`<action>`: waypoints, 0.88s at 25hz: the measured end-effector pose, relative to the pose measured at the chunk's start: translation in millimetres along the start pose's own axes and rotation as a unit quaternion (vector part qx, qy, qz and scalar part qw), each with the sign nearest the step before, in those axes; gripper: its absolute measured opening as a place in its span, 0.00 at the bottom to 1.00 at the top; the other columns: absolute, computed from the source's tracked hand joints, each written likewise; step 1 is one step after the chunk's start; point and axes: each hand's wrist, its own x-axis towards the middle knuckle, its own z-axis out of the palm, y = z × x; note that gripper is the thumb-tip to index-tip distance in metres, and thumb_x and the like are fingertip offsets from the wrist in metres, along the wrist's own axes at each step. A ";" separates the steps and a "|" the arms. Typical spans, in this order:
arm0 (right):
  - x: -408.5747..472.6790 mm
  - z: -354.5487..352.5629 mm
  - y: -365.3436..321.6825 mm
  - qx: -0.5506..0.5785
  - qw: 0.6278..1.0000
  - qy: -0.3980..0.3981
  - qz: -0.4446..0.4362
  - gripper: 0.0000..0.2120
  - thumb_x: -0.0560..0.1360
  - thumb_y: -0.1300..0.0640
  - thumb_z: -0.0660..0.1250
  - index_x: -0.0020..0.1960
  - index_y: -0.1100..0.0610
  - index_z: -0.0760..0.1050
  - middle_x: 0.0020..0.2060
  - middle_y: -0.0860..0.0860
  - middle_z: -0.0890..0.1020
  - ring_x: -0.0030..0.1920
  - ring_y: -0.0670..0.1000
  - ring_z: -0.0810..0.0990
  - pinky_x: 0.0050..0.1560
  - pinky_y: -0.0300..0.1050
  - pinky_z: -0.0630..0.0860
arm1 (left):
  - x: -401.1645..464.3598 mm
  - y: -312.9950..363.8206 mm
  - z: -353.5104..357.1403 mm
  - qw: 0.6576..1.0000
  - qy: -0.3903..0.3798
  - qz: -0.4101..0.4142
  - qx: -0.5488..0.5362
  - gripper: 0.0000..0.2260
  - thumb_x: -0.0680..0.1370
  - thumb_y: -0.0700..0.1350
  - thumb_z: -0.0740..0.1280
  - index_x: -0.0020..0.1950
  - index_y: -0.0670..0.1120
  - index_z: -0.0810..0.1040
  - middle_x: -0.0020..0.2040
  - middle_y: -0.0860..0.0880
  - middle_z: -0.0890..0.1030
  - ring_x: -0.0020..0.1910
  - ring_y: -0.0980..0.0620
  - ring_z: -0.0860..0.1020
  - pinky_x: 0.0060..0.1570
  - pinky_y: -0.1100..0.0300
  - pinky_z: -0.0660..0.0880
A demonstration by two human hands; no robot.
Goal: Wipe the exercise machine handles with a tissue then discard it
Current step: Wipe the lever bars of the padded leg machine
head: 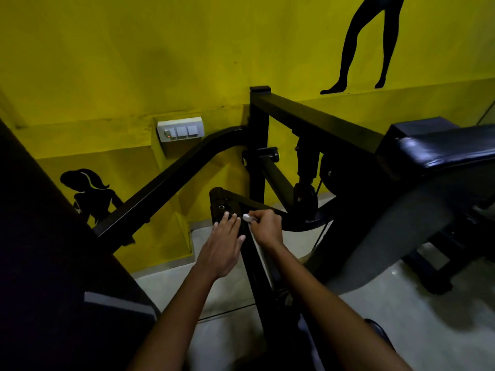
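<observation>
Small white tissue (pixel 246 217) wadded, pinched in right hand (pixel 265 227) fingertips, pressed on black machine handle (pixel 227 210), just right of left hand (pixel 223 246). Left hand's fingers straight, lying flat on handle's upper end. Handle bar's long axis runs from the person up toward the yellow wall (pixel 107 62). Tissue too bunched to tell direction.

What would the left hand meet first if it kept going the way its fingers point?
The left hand already has fingertips on the black handle end; beyond that probably the yellow wall, though depth is unclear.
</observation>
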 end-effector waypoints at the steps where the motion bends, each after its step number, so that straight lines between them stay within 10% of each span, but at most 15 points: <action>1: 1.3 5.0 0.4 -0.006 1.000 -0.016 -0.008 0.14 0.76 0.62 0.65 0.61 0.60 0.77 0.58 0.54 0.81 0.60 0.49 0.77 0.56 0.33 0.69 | 0.0 -1.8 2.8 1.000 0.010 0.009 0.000 0.28 0.81 0.57 0.41 0.78 0.44 0.53 0.78 0.49 0.53 0.77 0.54 0.43 0.73 0.58 0.42; 22: -164.9 -63.0 26.7 -0.048 0.995 -0.056 -0.063 0.14 0.75 0.63 0.64 0.60 0.57 0.78 0.56 0.52 0.82 0.58 0.47 0.79 0.63 0.39 0.73 | -94.1 70.6 -4.5 0.982 -0.029 -0.057 -0.178 0.24 0.84 0.50 0.51 0.78 0.44 0.51 0.79 0.48 0.50 0.77 0.53 0.50 0.75 0.53 0.53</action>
